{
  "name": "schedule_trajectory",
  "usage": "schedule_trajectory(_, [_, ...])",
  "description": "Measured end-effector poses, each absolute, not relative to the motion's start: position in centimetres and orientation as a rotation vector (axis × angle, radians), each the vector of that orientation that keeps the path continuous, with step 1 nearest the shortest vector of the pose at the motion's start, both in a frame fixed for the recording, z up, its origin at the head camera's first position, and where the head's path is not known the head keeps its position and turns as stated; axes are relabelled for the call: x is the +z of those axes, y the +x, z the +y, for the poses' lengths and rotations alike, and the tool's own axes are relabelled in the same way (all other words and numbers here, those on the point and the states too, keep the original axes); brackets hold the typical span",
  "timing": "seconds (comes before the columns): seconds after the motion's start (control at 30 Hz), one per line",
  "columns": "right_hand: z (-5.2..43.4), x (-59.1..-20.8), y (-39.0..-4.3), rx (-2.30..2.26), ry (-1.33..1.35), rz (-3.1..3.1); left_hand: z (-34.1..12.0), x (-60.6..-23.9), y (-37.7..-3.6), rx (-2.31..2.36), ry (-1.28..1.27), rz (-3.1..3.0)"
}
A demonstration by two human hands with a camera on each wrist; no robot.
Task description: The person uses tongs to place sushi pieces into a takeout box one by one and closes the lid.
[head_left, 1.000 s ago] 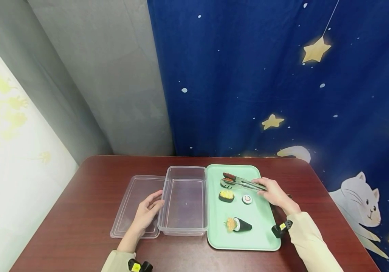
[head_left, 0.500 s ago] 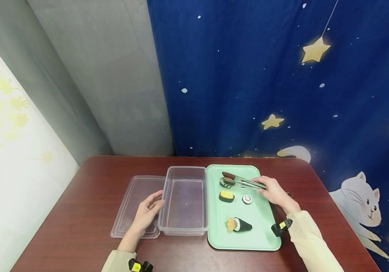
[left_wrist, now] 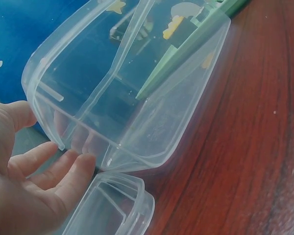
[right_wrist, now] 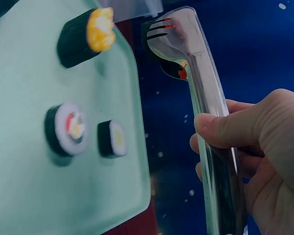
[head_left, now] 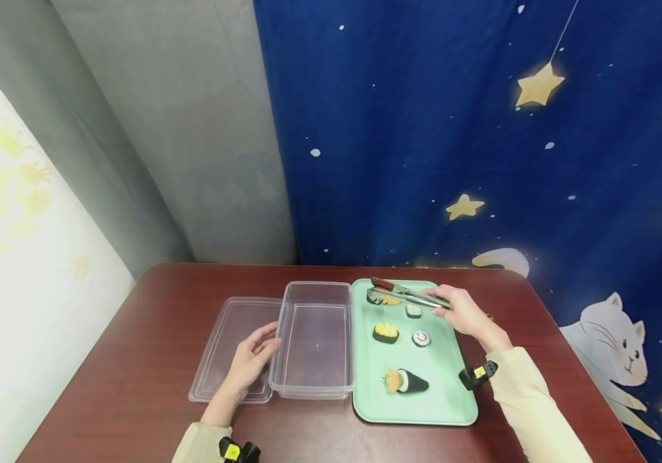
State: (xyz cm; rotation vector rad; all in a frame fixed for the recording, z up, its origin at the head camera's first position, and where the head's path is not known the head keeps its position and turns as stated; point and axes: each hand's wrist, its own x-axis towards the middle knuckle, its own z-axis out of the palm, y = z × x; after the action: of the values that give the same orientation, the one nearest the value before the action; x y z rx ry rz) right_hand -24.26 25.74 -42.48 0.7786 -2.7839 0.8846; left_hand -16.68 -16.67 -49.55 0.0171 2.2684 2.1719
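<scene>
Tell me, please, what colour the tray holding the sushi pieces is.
The tray is plain pale mint green; the head view shows it best.

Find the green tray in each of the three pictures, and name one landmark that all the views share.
Head: the green tray lies lower right of centre, beside the clear container.
Left wrist: upper right, a slanting strip of the tray, seen mostly through the container.
Right wrist: the tray fills most of the left half.
Shared landmark: the blue curtain.
</scene>
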Motion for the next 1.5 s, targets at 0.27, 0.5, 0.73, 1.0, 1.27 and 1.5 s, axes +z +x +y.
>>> schedule_trajectory(0.27, [24.3,-41.0,-24.7,0.916,0.809,-2.762,-16.6,-49.5,-16.8,2.168,0.024,2.275])
schedule_trajectory(0.5, [22.3,-40.3,-25.4,0.972,0.892,-2.706,-16.5,-49.7,-17.0,2.177,0.014,2.295])
schedule_trajectory(0.73, [19.7,-40.4,-26.0,1.002,0.983,-2.675,-16.6,-49.7,-16.9,2.182,0.007,2.286])
schedule_trajectory(1.0, [16.9,-41.2,-26.8,1.021,1.033,-2.752,-16.7,-49.6,-16.9,2.167,0.022,2.286])
schedule_trajectory(1.27, [14.6,-41.6,-27.5,0.918,1.096,-2.798,-16.5,-49.4,-17.0,2.169,0.033,2.275])
schedule_trajectory(1.5, [12.3,-41.3,-27.3,0.767,1.165,-2.847,-16.5,-49.2,-16.9,2.176,0.033,2.272])
